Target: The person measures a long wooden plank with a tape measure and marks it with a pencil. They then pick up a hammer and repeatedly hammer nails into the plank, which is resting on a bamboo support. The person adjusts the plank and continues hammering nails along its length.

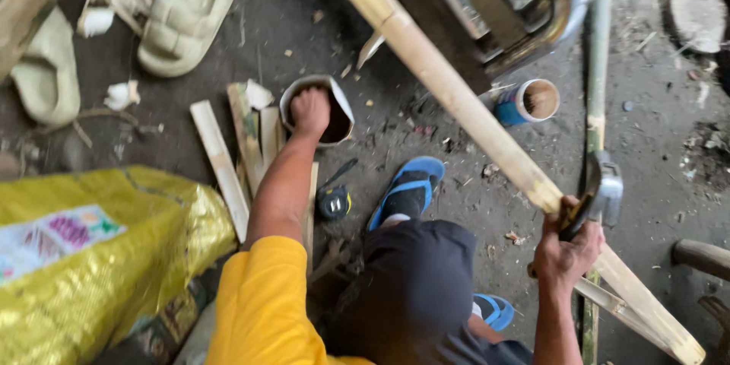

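My left hand [310,110] reaches down into a dented metal can [339,103] on the dirt floor, fingers curled inside it; what they grip is hidden. My right hand [569,249] is closed around the dark handle of a hatchet-like blade [601,182], held against a long pale bamboo pole [456,99]. The pole runs diagonally from the top centre to the bottom right. I wear a yellow sleeve, dark shorts and blue sandals [407,190].
Split bamboo strips [220,163] lie left of the can. A small tape measure [334,201] sits near my foot, a blue tin [526,103] beyond the pole. A yellow sack [91,258] fills the lower left. Pale slippers [186,19] and a metal-framed chair [517,7] stand farther off.
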